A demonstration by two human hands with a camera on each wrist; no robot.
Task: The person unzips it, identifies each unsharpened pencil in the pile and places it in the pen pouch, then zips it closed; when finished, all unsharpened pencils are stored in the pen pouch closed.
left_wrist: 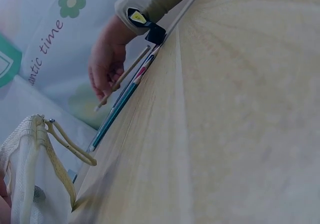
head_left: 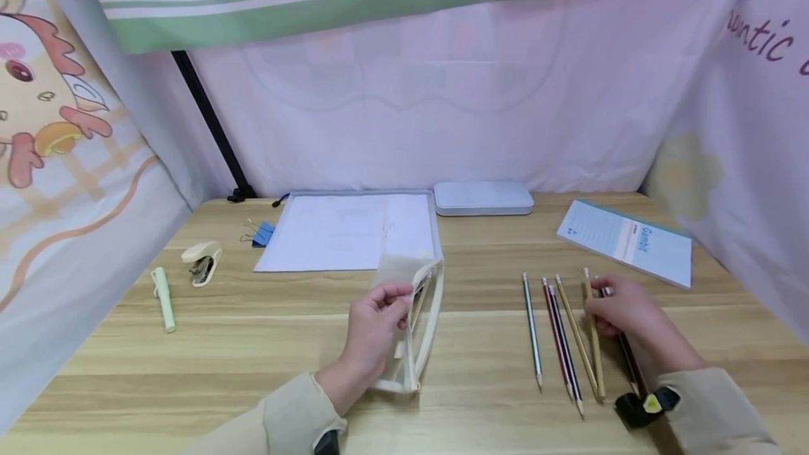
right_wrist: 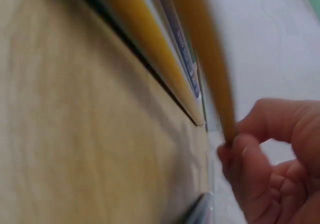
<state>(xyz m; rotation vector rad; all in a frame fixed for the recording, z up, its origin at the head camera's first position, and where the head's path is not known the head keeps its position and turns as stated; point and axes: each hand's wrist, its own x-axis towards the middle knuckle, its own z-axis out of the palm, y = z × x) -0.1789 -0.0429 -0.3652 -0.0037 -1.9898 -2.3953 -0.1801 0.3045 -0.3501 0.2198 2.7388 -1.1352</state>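
**Pencil pinched, pouch held open**

Right hand [head_left: 622, 314] pinches a yellow pencil [head_left: 593, 332] at the right end of the pencil row [head_left: 556, 335]. Left of that row, left hand [head_left: 373, 332] grips the mesh pouch [head_left: 411, 321] on the surface [head_left: 253, 343]. Judged next: carry the pencil into the pouch mouth.

left hand [head_left: 373, 321] fingers pinching, right hand [head_left: 622, 314] seemingly curled

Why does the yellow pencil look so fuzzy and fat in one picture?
In the right wrist view the yellow pencil sits very near the lens, so it blurs; the right hand pinching it is soft too. The head view is sharper, evenly lit, with little glare on the table.
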